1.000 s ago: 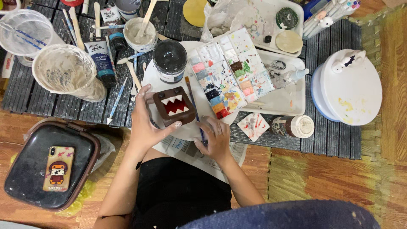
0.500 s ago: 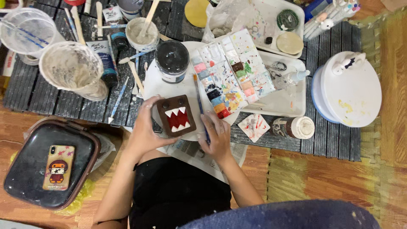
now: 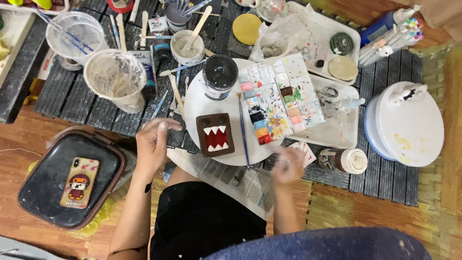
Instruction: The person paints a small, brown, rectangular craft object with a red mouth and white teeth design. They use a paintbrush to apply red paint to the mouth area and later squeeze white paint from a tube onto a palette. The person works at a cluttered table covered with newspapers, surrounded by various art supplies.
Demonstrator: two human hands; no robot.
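Our left hand point(image 3: 153, 142) hangs half-open just beside the brown toothy figure point(image 3: 215, 135) on the round white board point(image 3: 192, 103); our blurred right hand point(image 3: 288, 165), grip unclear, hovers near the brush point(image 3: 243, 130).

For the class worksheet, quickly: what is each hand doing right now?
Left hand: open, holding nothing, beside the brown toothy figure.
Right hand: blurred; cannot tell whether it holds anything.

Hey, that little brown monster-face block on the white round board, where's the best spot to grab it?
Pinch the brown block across its left and right edges, coming from above. It lies flat, face up, on the white round board; the flat sides spare its painted face.
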